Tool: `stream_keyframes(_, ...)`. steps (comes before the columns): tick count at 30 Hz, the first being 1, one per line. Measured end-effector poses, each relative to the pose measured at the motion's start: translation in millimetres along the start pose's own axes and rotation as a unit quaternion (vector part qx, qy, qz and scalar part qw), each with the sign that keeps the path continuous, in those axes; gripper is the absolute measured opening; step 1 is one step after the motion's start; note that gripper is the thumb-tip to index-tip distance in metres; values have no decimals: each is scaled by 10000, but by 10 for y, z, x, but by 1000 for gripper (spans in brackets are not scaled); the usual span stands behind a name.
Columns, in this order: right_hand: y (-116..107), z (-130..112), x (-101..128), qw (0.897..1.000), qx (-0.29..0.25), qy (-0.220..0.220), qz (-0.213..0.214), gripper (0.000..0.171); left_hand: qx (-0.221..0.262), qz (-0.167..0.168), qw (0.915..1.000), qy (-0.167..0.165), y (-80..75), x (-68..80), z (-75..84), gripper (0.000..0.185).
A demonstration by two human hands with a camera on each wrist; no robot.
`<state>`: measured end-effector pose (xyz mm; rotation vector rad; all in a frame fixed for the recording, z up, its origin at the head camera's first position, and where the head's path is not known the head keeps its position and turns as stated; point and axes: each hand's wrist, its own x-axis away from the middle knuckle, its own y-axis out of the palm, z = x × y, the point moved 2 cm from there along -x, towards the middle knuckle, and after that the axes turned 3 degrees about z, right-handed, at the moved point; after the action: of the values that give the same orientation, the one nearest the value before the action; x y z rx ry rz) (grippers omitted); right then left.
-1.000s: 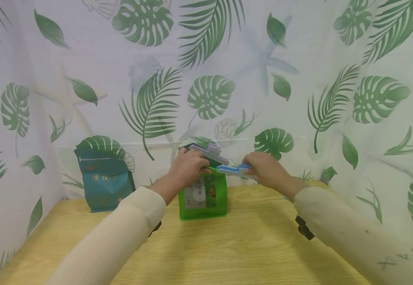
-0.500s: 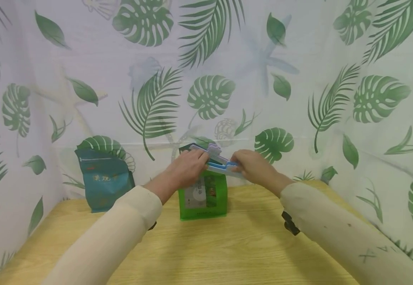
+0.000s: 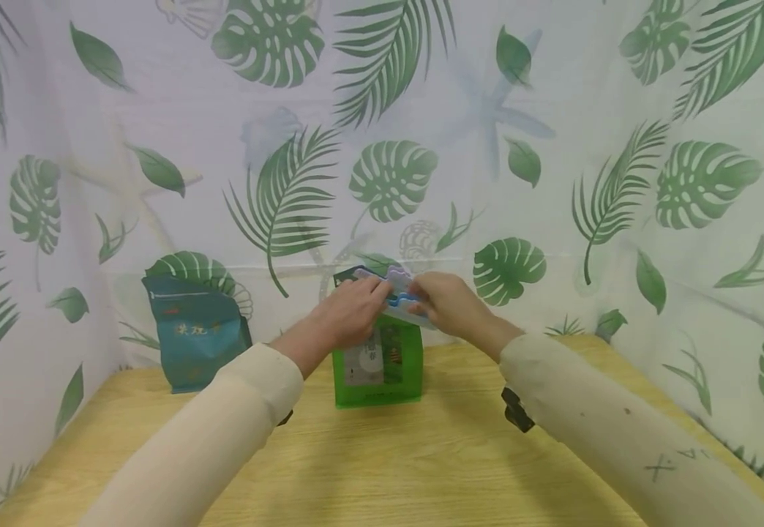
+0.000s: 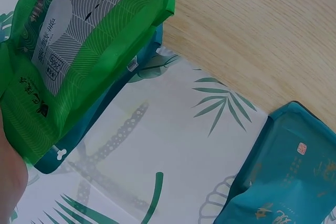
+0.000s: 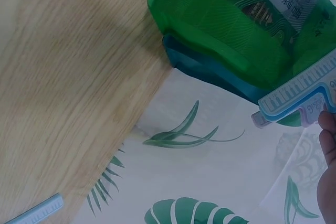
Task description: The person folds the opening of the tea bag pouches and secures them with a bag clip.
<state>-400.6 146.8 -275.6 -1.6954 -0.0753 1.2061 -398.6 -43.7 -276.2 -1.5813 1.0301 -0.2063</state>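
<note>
We see a green pouch [image 3: 377, 366] standing upright on the wooden table, close to the leaf-print backdrop, with a grey and white label on its front. Just behind it stands a teal pouch [image 5: 210, 69], its base showing beside the green one. At the green pouch's top sits a light blue sealing clip [image 3: 403, 301], ridged like a ruler along its edge.

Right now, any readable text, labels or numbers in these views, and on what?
Green bag: Chinese characters on its grey label, too blurred to quote.
Teal bag: gold characters, too small to read; a small red seal shows in the left wrist view, unreadable.
Blue clip: ruler-like ticks, no digits legible.
</note>
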Motion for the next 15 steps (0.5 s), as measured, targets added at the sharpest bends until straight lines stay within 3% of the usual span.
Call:
stream_keyframes(4, 18, -5, -19, 10000, -92, 30, 6, 23, 17, 59, 10000, 67, -27, 8, 4, 17)
stream_keyframes(8, 18, -3, -12, 9995, -218, 189, -137, 26, -307, 12, 9995, -91, -36, 20, -6, 19)
stream_keyframes(12, 31, 10, 6, 9972, -337, 503, -448, 32, -639, 68, 9958, -656, -25, 76, -62, 36)
stream_keyframes(15, 50, 23, 33, 9940, -337, 774, -696, 36, -607, 169, 9914, -1147, -7, 171, -148, 50)
